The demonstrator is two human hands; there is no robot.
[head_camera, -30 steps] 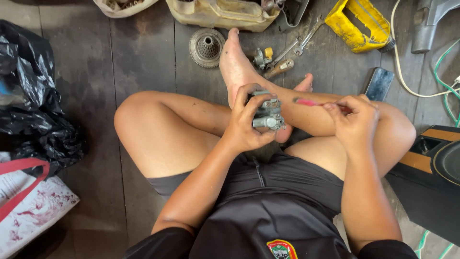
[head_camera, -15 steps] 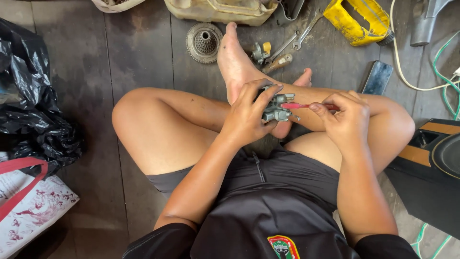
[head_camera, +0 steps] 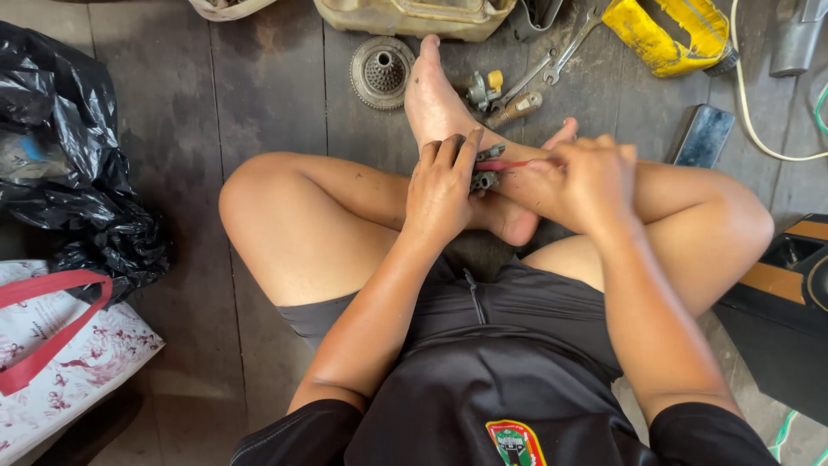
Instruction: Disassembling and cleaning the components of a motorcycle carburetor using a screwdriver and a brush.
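Two wrenches point(head_camera: 565, 56) lie far right, beside one yellow container point(head_camera: 668, 33). One round gear point(head_camera: 382, 72) sits far centre. One black bag point(head_camera: 73, 164) lies left.

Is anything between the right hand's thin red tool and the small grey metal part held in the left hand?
Nothing visible: the thin red tool in the right hand reaches straight to the small grey metal part gripped by the left hand.

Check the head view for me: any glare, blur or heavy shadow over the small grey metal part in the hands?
Head view: soft, even light, no glare on the small grey metal part; it looks sharp, but the left hand hides most of it. The right hand holds a thin red tool against it. Glossy highlights only on the crumpled black plastic bag.
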